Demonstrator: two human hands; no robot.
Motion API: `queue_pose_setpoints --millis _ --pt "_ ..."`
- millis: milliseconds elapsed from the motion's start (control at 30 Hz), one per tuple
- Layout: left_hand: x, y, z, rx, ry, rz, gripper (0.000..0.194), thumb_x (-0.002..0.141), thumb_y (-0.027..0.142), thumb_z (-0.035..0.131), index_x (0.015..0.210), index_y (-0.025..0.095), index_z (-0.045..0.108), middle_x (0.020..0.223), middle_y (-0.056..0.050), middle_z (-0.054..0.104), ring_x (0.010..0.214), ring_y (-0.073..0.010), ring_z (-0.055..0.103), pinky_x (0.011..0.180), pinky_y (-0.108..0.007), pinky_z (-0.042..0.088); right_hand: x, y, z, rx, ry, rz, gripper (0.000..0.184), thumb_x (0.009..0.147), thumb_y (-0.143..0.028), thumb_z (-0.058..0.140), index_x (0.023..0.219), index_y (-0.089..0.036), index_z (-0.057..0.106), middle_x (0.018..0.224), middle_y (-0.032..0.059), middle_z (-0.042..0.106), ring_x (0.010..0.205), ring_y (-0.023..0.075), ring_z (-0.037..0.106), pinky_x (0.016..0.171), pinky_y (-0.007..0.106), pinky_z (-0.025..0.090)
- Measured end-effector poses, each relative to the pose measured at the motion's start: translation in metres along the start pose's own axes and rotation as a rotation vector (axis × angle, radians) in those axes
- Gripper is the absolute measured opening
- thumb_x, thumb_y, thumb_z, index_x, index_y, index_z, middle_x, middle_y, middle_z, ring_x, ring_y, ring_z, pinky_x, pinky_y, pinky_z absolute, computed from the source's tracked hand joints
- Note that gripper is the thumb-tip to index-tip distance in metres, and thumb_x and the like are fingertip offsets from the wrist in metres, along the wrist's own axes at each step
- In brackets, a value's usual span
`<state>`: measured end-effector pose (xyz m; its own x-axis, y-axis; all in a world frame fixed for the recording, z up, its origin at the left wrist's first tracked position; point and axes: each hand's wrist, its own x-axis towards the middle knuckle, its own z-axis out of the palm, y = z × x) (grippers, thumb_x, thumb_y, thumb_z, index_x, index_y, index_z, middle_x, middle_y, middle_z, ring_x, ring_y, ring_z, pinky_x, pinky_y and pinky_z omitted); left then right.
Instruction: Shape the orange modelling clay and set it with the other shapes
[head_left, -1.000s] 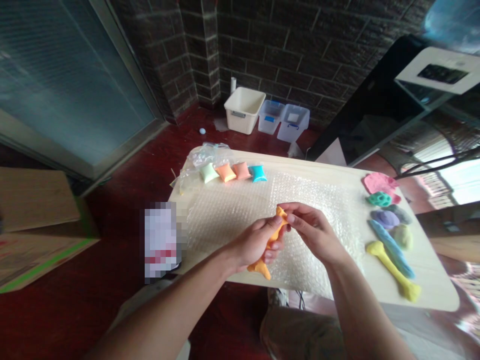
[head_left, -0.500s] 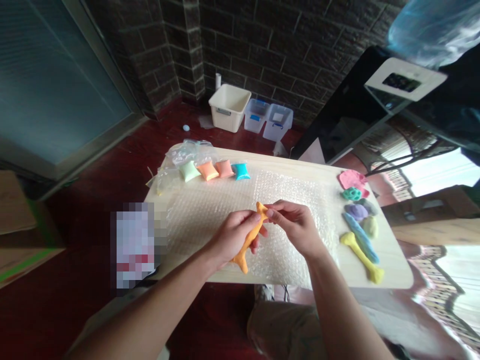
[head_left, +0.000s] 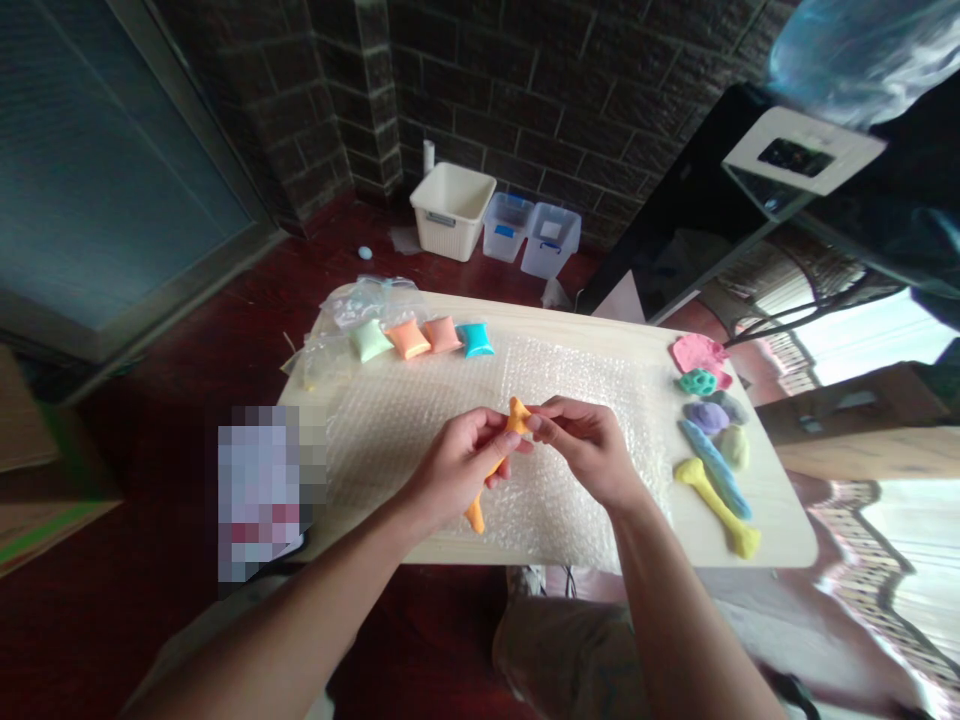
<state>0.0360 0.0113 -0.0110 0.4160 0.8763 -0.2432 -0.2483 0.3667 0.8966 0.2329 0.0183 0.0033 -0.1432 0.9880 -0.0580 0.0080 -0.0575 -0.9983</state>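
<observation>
My left hand (head_left: 457, 465) is wrapped round a long orange clay piece (head_left: 477, 512), whose lower end sticks out below the fist. My right hand (head_left: 589, 445) pinches the upper end of the same orange piece, where a small flared tip shows above the fingers. Both hands hover over a sheet of bubble wrap (head_left: 390, 430) spread on a light wooden table (head_left: 780, 540).
Several small clay packets, green (head_left: 370, 340), orange (head_left: 407, 338), pink (head_left: 441, 333) and blue (head_left: 475, 339), lie at the table's far left beside clear bags (head_left: 360, 300). Shaped clay pieces sit on the right: pink (head_left: 697, 353), teal (head_left: 698, 381), purple (head_left: 707, 416), a blue strip (head_left: 716, 467), a yellow bone (head_left: 716, 505). Bins (head_left: 453, 208) stand by the brick wall.
The view shifted slightly, so the table sits lower left than before. My left hand has closed more tightly round the orange piece, and less of its length shows.
</observation>
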Motion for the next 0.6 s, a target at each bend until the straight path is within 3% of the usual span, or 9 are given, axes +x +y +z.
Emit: queue_pose_setpoints --millis 600 --pt "-0.0011 0.0047 0.0009 0.027 -0.003 -0.025 0.042 0.096 0.056 0.074 0.101 0.014 0.069 0.089 -0.009 0.079 0.057 -0.0098 0.056 0.052 -0.023 0.042 -0.0015 -0.003 -0.001 -0.023 -0.077 -0.027 0.022 0.089 -0.041 0.091 0.092 -0.02 0.087 0.086 0.0063 0.081 0.076 0.0179 0.071 0.072 0.032 0.057"
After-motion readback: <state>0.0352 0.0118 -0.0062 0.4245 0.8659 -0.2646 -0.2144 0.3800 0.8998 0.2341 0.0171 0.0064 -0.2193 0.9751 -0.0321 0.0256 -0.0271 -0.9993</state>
